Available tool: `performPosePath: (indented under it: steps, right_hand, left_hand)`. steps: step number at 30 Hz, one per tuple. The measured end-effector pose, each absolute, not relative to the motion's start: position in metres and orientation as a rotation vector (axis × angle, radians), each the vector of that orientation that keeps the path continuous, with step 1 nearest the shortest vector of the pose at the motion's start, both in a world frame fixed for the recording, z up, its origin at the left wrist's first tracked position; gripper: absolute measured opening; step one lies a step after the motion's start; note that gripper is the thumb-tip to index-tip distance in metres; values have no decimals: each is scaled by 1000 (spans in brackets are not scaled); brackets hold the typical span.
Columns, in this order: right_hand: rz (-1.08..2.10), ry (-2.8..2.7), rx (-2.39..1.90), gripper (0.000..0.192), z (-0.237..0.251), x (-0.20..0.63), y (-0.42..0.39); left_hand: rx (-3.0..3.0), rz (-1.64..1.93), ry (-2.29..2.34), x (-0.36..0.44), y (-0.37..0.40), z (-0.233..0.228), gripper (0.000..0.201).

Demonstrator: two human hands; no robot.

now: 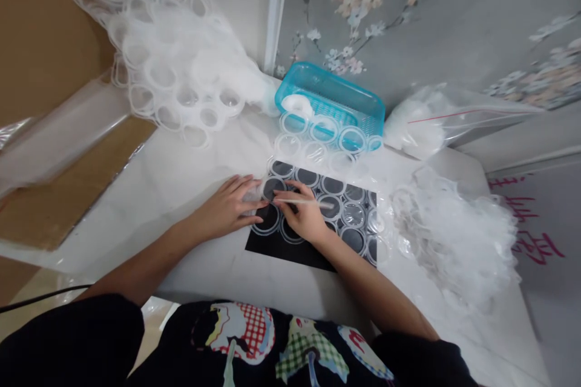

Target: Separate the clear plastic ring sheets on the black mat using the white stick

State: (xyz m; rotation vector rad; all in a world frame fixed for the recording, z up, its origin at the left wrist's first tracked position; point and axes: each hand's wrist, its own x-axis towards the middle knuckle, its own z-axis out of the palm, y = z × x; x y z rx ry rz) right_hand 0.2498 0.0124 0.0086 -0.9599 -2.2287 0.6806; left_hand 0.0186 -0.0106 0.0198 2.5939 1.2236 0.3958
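Note:
A sheet of clear plastic with white rings (pixel 351 216) lies over a black mat (pixel 290 253) on the white table. My left hand (pixel 227 208) rests at the left edge of the sheet, fingers stretched out and apart, pressing lightly on it. In my right hand (pixel 303 213) is a thin white stick (pixel 299 201), pinched like a pen, its tip near a ring close to my left fingertips. Some rings lie under my right hand and are hidden. The far end of the sheet reaches up over the near rim of a blue basket (pixel 333 81).
Behind the mat, the basket holds something white and round (pixel 297 104). A large heap of ringed plastic sheets (pixel 167 60) stands at the back left. To the right lie a crumpled plastic pile (pixel 458 236) and a zip bag (pixel 424 121). Cardboard (pixel 86 193) borders the left.

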Motion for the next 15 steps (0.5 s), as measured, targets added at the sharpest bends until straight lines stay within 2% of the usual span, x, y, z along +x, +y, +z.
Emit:
performPosePath:
  steps: [4, 9, 12, 15]
  right_hand:
    - [431, -2428, -845, 21, 14, 252, 30]
    - [223, -1729, -1224, 18, 55, 275, 87]
    - [518, -1733, -1114, 17, 67, 279, 80]
    - [847, -1901, -998, 11, 53, 269, 48]
  left_hand:
    - [2488, 395, 1239, 18, -11, 19, 38]
    - [2464, 398, 1204, 20, -14, 25, 28]
    - [2522, 428, 1173, 21, -14, 27, 29]
    - [2605, 436, 1173, 22, -12, 28, 28]
